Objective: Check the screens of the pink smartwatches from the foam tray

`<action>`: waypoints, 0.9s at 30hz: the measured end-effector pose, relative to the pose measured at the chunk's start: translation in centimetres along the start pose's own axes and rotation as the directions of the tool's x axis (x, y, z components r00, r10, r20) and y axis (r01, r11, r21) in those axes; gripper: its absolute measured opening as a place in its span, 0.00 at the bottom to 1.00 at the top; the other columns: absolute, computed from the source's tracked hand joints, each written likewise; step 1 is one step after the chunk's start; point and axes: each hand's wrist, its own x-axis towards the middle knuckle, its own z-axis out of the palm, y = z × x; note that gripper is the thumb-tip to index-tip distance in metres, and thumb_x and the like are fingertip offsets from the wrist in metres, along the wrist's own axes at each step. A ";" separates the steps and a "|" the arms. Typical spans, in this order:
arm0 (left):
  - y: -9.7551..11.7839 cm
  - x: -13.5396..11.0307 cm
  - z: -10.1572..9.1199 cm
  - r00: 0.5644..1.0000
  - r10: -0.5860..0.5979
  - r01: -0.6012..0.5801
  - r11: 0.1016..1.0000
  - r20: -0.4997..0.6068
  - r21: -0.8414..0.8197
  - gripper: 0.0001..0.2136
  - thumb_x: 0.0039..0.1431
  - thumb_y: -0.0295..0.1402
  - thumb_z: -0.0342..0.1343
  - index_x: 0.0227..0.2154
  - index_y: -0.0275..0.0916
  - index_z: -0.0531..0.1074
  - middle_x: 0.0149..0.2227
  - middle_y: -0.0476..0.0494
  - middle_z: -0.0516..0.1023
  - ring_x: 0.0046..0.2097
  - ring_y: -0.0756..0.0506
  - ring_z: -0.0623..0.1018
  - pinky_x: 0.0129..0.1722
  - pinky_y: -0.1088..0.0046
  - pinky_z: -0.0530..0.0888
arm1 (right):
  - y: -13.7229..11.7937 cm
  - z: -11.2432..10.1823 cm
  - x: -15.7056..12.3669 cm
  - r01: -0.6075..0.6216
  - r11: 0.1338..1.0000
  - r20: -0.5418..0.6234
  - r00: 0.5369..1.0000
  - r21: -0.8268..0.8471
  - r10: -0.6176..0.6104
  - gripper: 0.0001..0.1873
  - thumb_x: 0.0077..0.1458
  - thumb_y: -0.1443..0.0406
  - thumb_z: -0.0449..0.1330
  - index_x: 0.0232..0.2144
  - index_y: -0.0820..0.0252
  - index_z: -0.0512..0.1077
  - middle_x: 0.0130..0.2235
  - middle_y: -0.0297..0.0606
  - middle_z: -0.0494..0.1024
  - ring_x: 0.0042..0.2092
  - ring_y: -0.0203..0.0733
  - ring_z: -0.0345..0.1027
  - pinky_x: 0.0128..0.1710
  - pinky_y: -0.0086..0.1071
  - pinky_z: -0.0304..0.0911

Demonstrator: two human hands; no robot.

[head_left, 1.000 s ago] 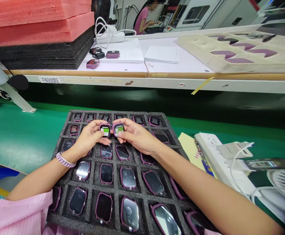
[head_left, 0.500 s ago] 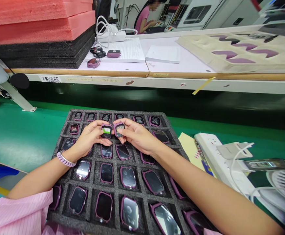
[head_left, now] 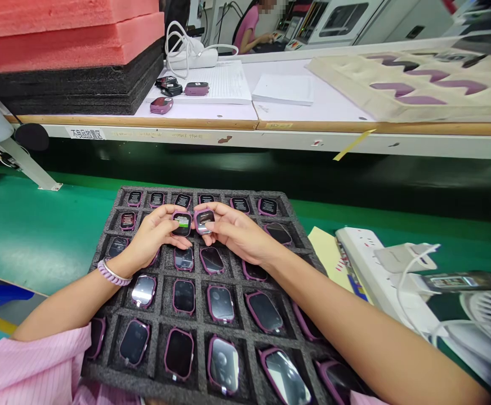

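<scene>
My left hand point(head_left: 159, 229) is closed on a purple-framed smartwatch point(head_left: 182, 224), its lit screen showing a green band and small text. Beside it, my right hand point(head_left: 228, 229) grips a second smartwatch body point(head_left: 204, 220), thumb over the lower part of its screen. The two watches are held side by side, close together, above a dark grey foam tray point(head_left: 160, 315). Strapless purple watches fill many of the tray's compartments. Those in the far row have white text on their screens, while the nearer ones point(head_left: 179, 355) look dark or reflective.
A white power strip point(head_left: 367, 270) with chargers and cables lies at the right. Behind stands a shelf point(head_left: 237, 126) bearing red and black foam blocks point(head_left: 76, 42), papers, several loose watches and a cream tray point(head_left: 380, 107) with purple pieces. Another person point(head_left: 248, 31) sits in the background.
The right-hand watch's screen has gone from showing some green to dark with a pale reflection. Both hands keep nearly the same place; the view has shifted slightly.
</scene>
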 end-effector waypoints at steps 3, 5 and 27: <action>-0.1 0.0 0.0 1.000 0.008 -0.008 1.000 0.002 0.019 0.16 0.54 0.31 0.59 0.46 0.36 0.69 0.36 0.45 0.78 0.27 0.47 0.82 0.30 0.72 0.82 | 0.1 -0.1 0.0 0.002 1.000 0.006 1.000 -0.007 -0.002 0.21 0.55 0.62 0.70 0.48 0.60 0.71 0.36 0.35 0.75 0.29 0.35 0.67 0.31 0.30 0.67; -0.1 0.0 0.0 1.000 0.014 -0.014 0.999 -0.004 0.038 0.17 0.53 0.32 0.60 0.46 0.36 0.69 0.37 0.45 0.78 0.27 0.47 0.82 0.29 0.72 0.82 | 0.1 -0.1 0.0 0.004 1.000 0.005 1.000 -0.022 -0.004 0.21 0.55 0.61 0.70 0.48 0.59 0.71 0.35 0.35 0.75 0.29 0.35 0.66 0.31 0.31 0.67; 9.6 -11.6 3.6 0.755 0.072 -0.156 0.985 0.652 0.071 0.28 0.52 0.44 0.68 0.56 0.47 0.72 0.43 0.40 0.79 0.42 0.45 0.80 0.40 0.76 0.78 | -6.3 5.7 -7.5 0.212 0.910 0.114 0.977 -0.357 -0.183 0.27 0.57 0.51 0.72 0.56 0.43 0.72 0.50 0.43 0.72 0.46 0.50 0.72 0.44 0.38 0.70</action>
